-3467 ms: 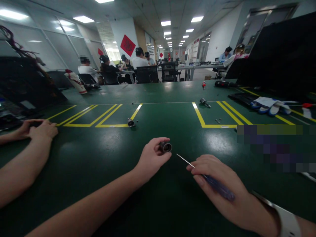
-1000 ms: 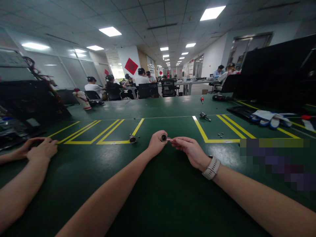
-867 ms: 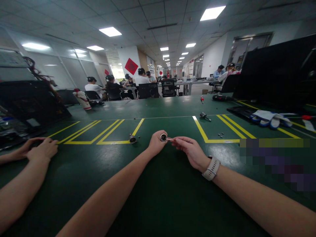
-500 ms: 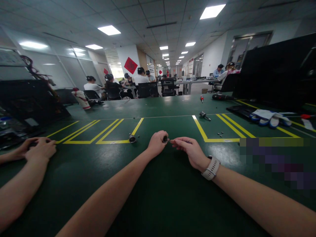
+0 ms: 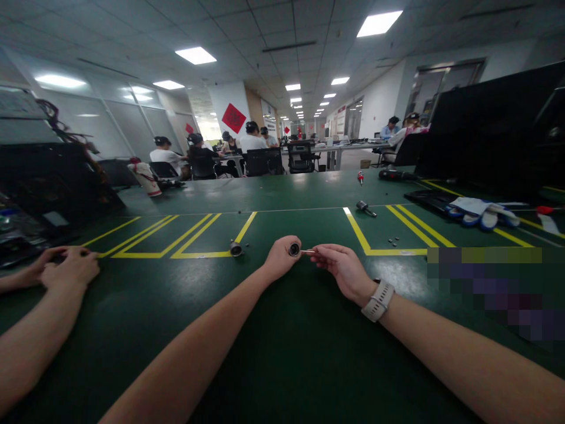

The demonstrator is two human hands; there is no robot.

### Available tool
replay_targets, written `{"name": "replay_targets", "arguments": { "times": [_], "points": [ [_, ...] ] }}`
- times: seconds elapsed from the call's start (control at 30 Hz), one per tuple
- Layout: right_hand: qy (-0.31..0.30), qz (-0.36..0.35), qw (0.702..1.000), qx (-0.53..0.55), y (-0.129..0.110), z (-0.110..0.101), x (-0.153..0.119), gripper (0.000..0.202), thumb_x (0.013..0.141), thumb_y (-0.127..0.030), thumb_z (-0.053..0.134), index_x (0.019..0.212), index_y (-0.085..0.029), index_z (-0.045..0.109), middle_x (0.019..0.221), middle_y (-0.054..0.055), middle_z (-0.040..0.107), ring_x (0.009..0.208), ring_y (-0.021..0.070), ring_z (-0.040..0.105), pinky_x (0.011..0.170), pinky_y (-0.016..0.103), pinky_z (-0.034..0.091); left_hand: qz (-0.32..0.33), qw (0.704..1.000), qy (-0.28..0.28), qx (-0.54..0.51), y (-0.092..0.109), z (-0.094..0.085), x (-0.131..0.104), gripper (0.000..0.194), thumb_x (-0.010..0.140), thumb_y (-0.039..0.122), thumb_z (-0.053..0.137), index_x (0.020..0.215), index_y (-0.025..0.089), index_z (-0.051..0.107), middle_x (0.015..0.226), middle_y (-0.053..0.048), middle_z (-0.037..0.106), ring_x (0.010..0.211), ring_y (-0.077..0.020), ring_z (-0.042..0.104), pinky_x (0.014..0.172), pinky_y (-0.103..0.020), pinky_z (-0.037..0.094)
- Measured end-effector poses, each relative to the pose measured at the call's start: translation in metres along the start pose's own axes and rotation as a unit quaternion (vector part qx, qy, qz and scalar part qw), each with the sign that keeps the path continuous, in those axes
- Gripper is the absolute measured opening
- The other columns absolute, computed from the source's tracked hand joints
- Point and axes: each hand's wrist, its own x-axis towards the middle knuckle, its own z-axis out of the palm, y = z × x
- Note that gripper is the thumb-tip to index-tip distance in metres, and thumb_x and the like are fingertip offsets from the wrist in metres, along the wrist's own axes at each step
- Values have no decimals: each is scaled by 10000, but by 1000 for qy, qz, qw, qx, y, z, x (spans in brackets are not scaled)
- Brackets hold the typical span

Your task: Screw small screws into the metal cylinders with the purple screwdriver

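My left hand (image 5: pixel 281 257) is closed around a small round metal part (image 5: pixel 294 249), whose ringed open end faces me. Just right of it, my right hand (image 5: pixel 338 265) pinches a thin rod (image 5: pixel 308 252), its tip at the side of the metal part. The rod's far end is hidden in my fingers. Left of my hands, a dark metal cylinder (image 5: pixel 236 248) rests on the green table (image 5: pixel 282 353) at a corner of yellow tape. Several tiny dark pieces (image 5: pixel 392 241) lie to the right.
A metal tool (image 5: pixel 366 208), a red screwdriver (image 5: pixel 361 177) and a power driver (image 5: pixel 397 175) lie farther back. Blue-and-white gloves (image 5: pixel 481 212) rest at the right. Another person's hands (image 5: pixel 70 268) are at the left edge. A large black screen (image 5: pixel 494 129) stands at the right.
The metal part's open end has turned a little more toward me. More of the thin rod shows between my hands, and my right hand has shifted slightly right.
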Motion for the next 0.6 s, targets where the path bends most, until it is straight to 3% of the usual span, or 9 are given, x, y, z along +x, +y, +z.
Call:
{"name": "replay_targets", "arguments": {
  "times": [0.23, 0.6],
  "points": [
    [-23, 31, 999, 3, -4, -4, 3, 83, 687, -210, 657, 687, -139, 700, 738, 63, 697, 685, 146, 609, 685, 295, 437, 5, 999, -29, 18, 3, -2, -1, 80, 674, 93, 553, 639, 161, 531, 634, 29, 498, 620, -117, 475, 585, -233, 359],
    [-42, 108, 993, 34, -10, -18, 15, 113, 748, -132, 578, 706, -123, 683, 728, 76, 700, 648, 128, 627, 700, 281, 476, 18, 997, -70, -13, 3, -2, -1, 98, 697, 174, 599, 638, 159, 523, 630, 38, 489, 601, -106, 465, 570, -220, 363]
  ]
}}
